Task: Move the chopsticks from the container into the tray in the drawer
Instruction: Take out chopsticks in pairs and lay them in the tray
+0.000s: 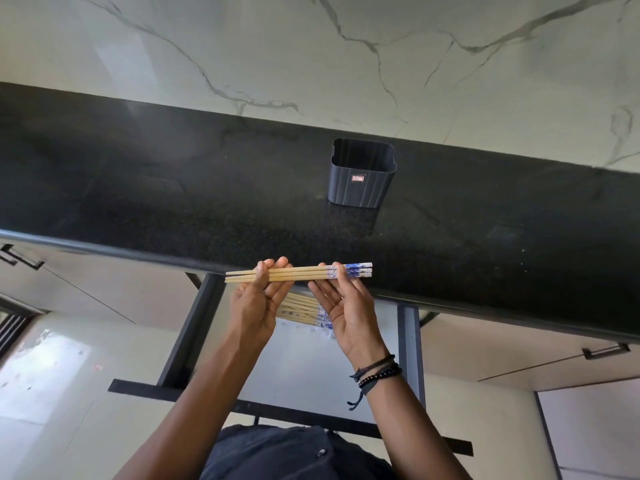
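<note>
You hold chopsticks [298,274] level over the open drawer [306,362]. Your left hand [254,306] pinches their plain ends and your right hand [346,317] pinches the blue ends. The container [362,178] stands at 1 o'clock from them. More chopsticks [301,306] lie in the drawer at 6 o'clock.

I see tan chopsticks [298,273], their 3 o'clock ends patterned blue and white. At 12 o'clock from them the container [362,188] is dark grey and ribbed, with a small red label [357,178]. The desk [173,202] is speckled black. The wall [311,46] is white marble with grey veins.
</note>
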